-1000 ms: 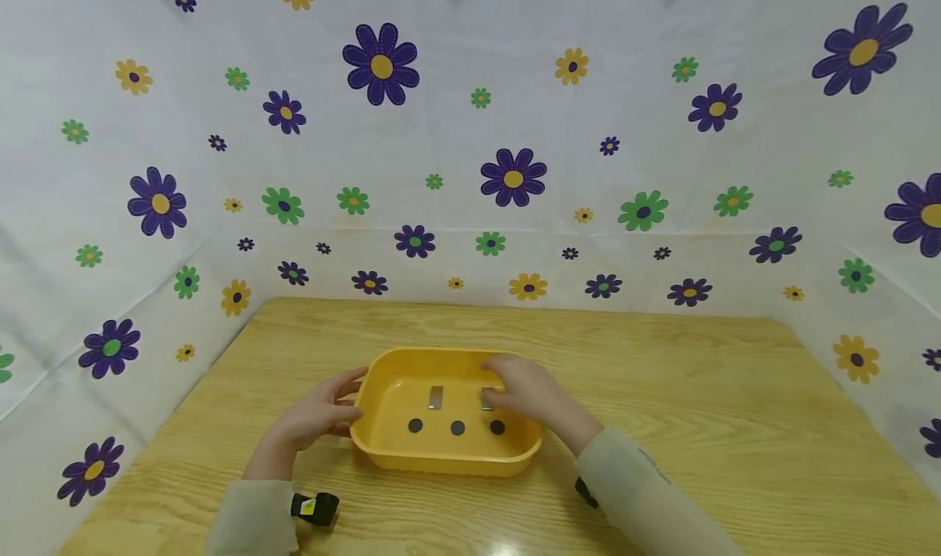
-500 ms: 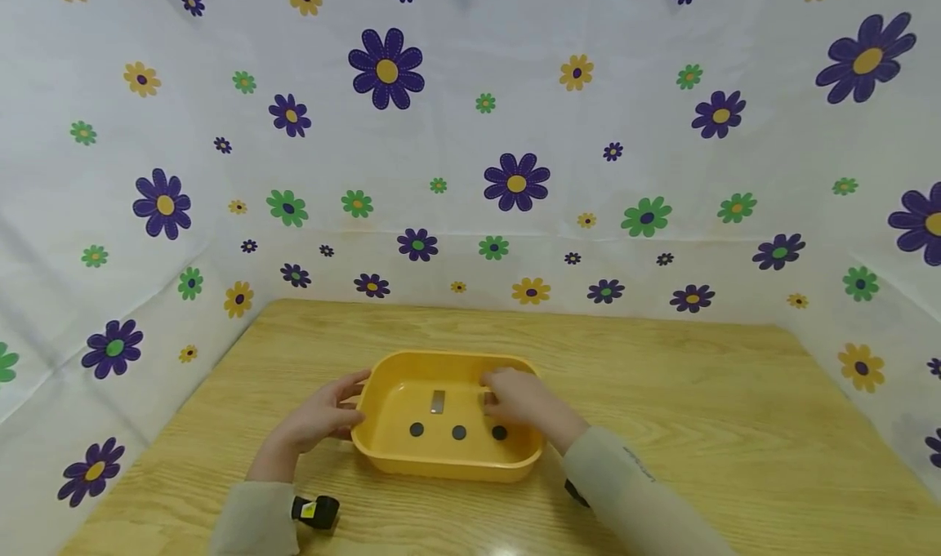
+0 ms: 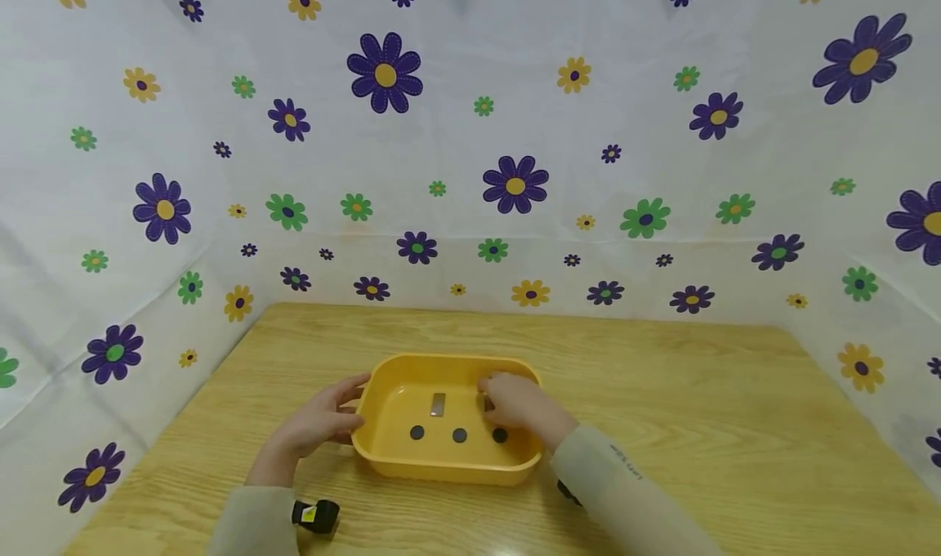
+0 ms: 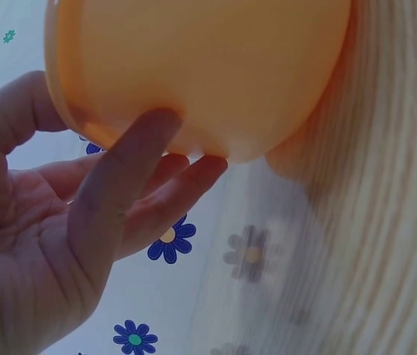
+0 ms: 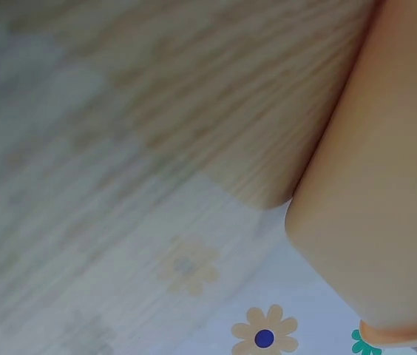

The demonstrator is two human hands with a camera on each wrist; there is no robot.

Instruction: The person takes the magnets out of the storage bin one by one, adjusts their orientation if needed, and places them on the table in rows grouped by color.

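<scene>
A yellow plastic tub (image 3: 441, 469) sits on the table. On its floor are three dark round discs (image 3: 459, 435) in a row and a small shiny rectangular metal plate (image 3: 437, 405). My left hand (image 3: 316, 419) rests against the tub's left end, thumb and fingers touching the outer wall in the left wrist view. My right hand (image 3: 524, 405) reaches over the right rim into the tub. Its fingers curl round a second metal plate (image 3: 488, 404), mostly covered by the hand. In the right wrist view only the tub's outer wall (image 5: 371, 192) shows, without the hand.
The wooden table (image 3: 662, 393) extends past the tub on both sides. A white curtain (image 3: 456, 148) printed with flowers closes off the back and sides. Black wrist cameras are strapped at both sleeves, one (image 3: 318, 516) by the left sleeve.
My right hand has lowered into the tub and its fingers have drawn together over the right metal plate, which is now mostly covered. The left hand stays at the tub's end.
</scene>
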